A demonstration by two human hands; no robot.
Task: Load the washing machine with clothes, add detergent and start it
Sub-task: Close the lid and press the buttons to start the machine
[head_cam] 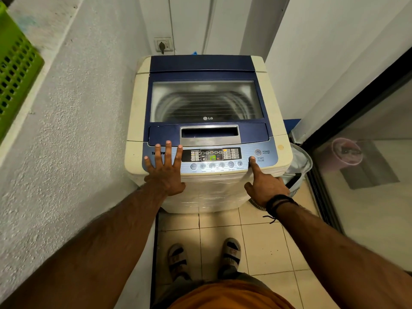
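A cream top-loading washing machine [138,112] stands ahead with its blue glass lid [205,99] closed; the drum shows dimly through it. The control panel [211,160] is lit, with green digits on its display. My left hand [166,169] lies flat with spread fingers on the panel's left end. My right hand [264,182] has its index finger stretched out, the tip on the start/pause button [252,159], other fingers curled. The power button [258,152] sits just above it.
A rough white wall runs along the left, with a green perforated basket [15,70] on its ledge. A glass sliding door [367,163] closes off the right. A mesh laundry bag [298,166] stands beside the machine's right side. A wall socket [163,44] is behind it. Tiled floor underfoot.
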